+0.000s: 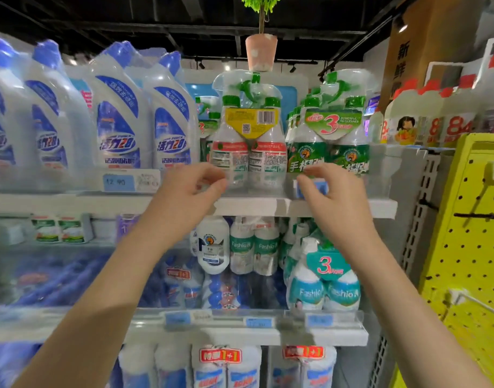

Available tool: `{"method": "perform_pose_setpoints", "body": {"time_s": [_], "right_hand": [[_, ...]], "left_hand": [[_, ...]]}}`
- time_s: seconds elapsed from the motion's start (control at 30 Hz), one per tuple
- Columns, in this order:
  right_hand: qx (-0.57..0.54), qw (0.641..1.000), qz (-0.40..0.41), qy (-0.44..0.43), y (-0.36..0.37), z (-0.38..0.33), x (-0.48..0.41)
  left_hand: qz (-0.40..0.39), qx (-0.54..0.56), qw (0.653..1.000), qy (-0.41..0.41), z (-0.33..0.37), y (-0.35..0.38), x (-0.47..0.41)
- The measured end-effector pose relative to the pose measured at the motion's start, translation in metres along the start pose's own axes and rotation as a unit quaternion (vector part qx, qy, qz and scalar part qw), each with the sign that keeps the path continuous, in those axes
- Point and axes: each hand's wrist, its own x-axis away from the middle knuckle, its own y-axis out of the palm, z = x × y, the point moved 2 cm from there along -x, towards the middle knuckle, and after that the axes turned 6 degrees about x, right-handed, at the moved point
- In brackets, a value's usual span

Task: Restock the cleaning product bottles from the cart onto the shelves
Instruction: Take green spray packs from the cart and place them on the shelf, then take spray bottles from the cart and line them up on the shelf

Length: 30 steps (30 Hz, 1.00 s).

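Green-capped spray-bottle pack is sitting on the upper shelf, between both hands and just above them. Left hand is curling its fingertips against the pack's lower left corner; whether it is gripping or only touching, I cannot tell. Right hand is hovering just beside the pack, fingers loosely curled, holding nothing.

Bare forearms; bare left hand, right hand.

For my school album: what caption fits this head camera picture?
Left hand and right hand reach up either side of a spray bottle pack on the shelf.
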Motion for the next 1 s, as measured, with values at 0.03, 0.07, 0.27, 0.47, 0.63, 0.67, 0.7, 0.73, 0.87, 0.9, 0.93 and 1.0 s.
{"method": "perform_pose_setpoints", "body": {"time_s": [0.03,0.07,0.27,0.47,0.63,0.67,0.7,0.73,0.87,0.9,0.93,1.0], "right_hand": [[-0.023,1.0,-0.02,0.0,0.007,-0.006,0.017],[-0.046,0.998,-0.044,0.002,0.015,-0.011,0.035],[-0.153,0.957,-0.246,0.03,0.099,-0.037,0.138],[-0.198,0.86,-0.462,0.089,0.173,-0.079,0.255],[-0.17,0.783,-0.597,0.036,0.215,-0.121,0.37],[-0.164,0.762,-0.626,0.03,0.221,-0.13,0.391],[-0.164,0.746,-0.645,0.024,0.226,-0.14,0.408],[-0.161,0.728,-0.666,0.017,0.231,-0.149,0.427],[-0.133,0.635,-0.76,-0.035,0.246,-0.191,0.489],[-0.127,0.623,-0.771,-0.048,0.253,-0.202,0.5],[-0.113,0.617,-0.775,-0.069,0.26,-0.215,0.511],[-0.089,0.609,-0.78,-0.113,0.277,-0.246,0.529]], "left_hand": [[-0.006,0.006,1.0,0.0,-0.005,-0.004,0.02],[-0.011,0.006,1.0,-0.002,-0.009,-0.007,0.041],[0.009,-0.036,0.995,-0.091,-0.05,-0.027,0.151],[0.127,-0.007,0.927,-0.353,-0.119,-0.051,0.3],[0.123,-0.089,0.816,-0.558,-0.159,-0.08,0.451],[0.109,-0.123,0.781,-0.603,-0.164,-0.085,0.481],[0.114,-0.143,0.749,-0.637,-0.168,-0.09,0.509],[0.133,-0.153,0.717,-0.667,-0.173,-0.095,0.536],[0.206,-0.098,0.604,-0.764,-0.177,-0.116,0.628],[0.215,-0.08,0.58,-0.782,-0.178,-0.123,0.648],[0.222,-0.064,0.558,-0.797,-0.178,-0.133,0.668],[0.231,-0.043,0.527,-0.816,-0.179,-0.153,0.708]]}}
